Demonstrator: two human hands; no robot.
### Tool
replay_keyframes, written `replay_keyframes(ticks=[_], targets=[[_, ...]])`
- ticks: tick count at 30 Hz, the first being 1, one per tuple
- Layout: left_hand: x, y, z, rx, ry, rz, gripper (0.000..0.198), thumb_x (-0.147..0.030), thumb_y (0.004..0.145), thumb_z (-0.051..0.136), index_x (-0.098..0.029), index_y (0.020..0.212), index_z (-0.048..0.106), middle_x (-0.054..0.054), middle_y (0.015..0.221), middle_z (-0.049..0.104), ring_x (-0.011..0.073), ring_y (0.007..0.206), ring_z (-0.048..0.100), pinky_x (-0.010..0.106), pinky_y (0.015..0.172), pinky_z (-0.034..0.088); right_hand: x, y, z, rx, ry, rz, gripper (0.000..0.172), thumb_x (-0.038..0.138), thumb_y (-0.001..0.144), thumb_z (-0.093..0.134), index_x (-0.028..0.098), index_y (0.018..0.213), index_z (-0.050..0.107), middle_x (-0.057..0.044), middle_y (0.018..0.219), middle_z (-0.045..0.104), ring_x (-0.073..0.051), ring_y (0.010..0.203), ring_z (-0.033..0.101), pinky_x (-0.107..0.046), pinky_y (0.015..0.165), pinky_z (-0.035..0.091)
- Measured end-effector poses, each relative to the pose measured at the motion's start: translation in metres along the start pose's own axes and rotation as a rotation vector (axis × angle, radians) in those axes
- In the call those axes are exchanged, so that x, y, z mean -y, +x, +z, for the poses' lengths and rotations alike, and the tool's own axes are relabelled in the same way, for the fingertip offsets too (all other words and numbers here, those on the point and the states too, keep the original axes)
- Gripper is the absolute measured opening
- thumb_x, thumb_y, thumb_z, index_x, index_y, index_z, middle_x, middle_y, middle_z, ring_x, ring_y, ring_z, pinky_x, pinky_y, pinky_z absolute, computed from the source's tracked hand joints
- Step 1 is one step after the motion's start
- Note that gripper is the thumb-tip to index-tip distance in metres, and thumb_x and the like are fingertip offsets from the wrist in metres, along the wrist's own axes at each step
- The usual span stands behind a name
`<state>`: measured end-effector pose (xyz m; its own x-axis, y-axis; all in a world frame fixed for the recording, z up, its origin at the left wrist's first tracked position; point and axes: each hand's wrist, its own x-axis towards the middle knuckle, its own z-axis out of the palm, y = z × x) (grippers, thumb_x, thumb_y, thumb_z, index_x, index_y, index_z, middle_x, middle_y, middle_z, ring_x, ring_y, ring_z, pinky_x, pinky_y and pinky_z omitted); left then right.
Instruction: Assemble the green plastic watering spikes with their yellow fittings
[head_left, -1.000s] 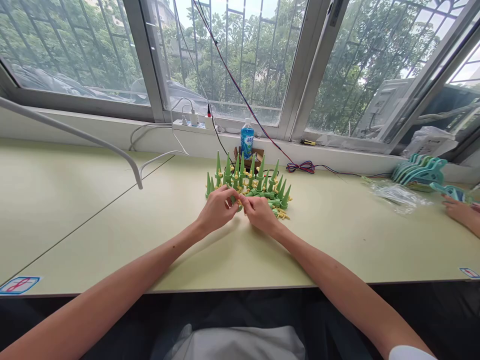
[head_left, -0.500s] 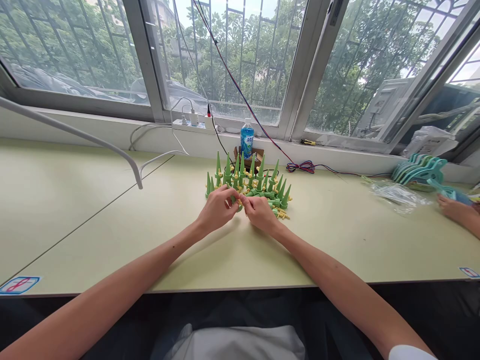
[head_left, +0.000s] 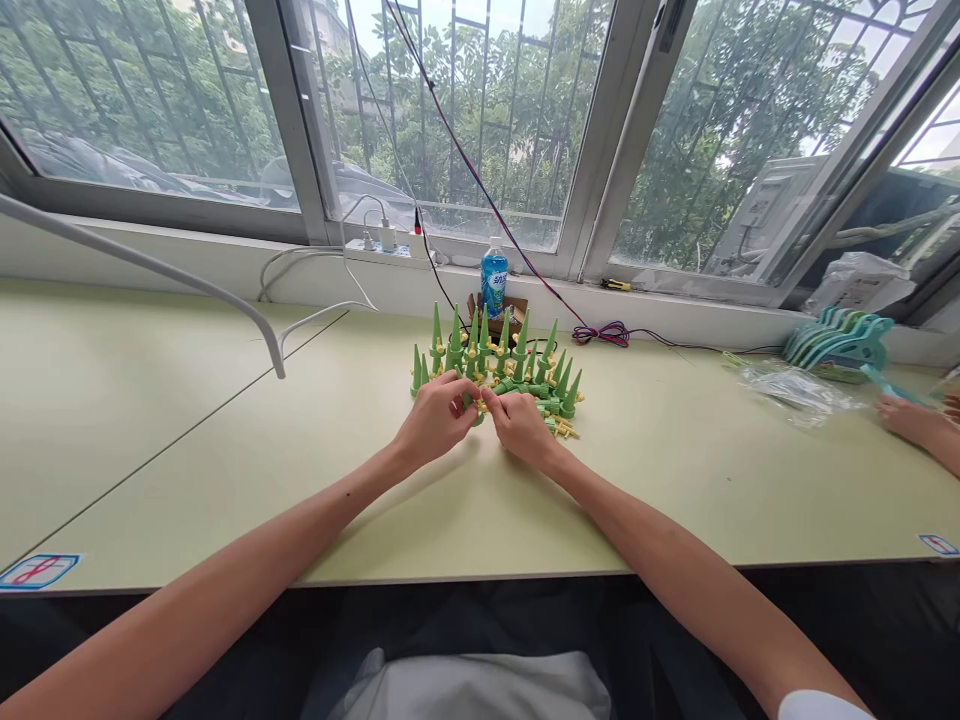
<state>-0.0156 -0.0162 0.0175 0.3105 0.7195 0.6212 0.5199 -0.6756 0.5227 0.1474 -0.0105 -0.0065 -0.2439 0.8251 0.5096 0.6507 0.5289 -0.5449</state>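
My left hand (head_left: 441, 415) is closed around a green plastic spike, mostly hidden by its fingers; a bit of green shows below them. Close against it, my right hand (head_left: 519, 422) pinches at the same piece, where a small yellow part shows between the fingertips. Just behind both hands stands a cluster of pointed green plastic spikes (head_left: 523, 345), many with yellow valve-like fittings. Other green pieces (head_left: 551, 406) lie on their sides by my right hand, along with loose yellow fittings (head_left: 564, 428).
A blue bottle (head_left: 493, 280) and a cardboard box (head_left: 516, 314) stand behind the spikes. Bundled cable (head_left: 601, 334) lies along the wall. At right are teal hangers (head_left: 838, 340), clear plastic bags (head_left: 799, 390) and another person's hand (head_left: 909, 418). A grey tube (head_left: 195, 278) arches over the left.
My hands stay together at nearly the same spot, with my right fingertips shifted slightly. At the far right, the other person's hand and the teal item it holds have moved.
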Motion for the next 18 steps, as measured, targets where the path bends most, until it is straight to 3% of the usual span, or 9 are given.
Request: replay_keyframes(ticks=[7,13,18], targets=[[0.0026,0.0004,0.0015,-0.003,0.033,-0.014,0.014,-0.019,0.079,0.056,-0.018,0.084,0.069,0.003,0.078,0.058,0.0114,0.061,0.056,0.027,0.061,0.054,0.0028,-0.0009,-0.0027,-0.013,0.044,0.031,0.060,0.052,0.099,0.027,0.020,0.051,0.036,0.001,0.046,0.042,-0.011,0.047,0.038,-0.027,0.054,0.026],[0.0067,0.0010,0.0031,-0.035,0.069,-0.039,0.014,-0.020,0.079,0.056,-0.019,0.083,0.070,0.002,0.077,0.059,0.0115,0.060,0.057,0.027,0.062,0.053,0.0047,-0.0017,-0.0050,-0.055,0.095,0.046,0.039,0.047,0.096,0.040,0.020,0.070,0.048,0.001,0.057,0.055,-0.012,0.051,0.046,-0.024,0.054,0.030],[0.0076,0.0006,0.0030,-0.034,0.083,-0.040,0.014,-0.019,0.080,0.056,-0.018,0.083,0.069,0.002,0.078,0.059,0.0102,0.057,0.055,0.027,0.061,0.052,0.0019,-0.0015,-0.0027,-0.052,0.088,0.027,0.034,0.042,0.096,0.042,0.020,0.070,0.046,0.002,0.058,0.052,-0.012,0.051,0.043,-0.025,0.053,0.029]])
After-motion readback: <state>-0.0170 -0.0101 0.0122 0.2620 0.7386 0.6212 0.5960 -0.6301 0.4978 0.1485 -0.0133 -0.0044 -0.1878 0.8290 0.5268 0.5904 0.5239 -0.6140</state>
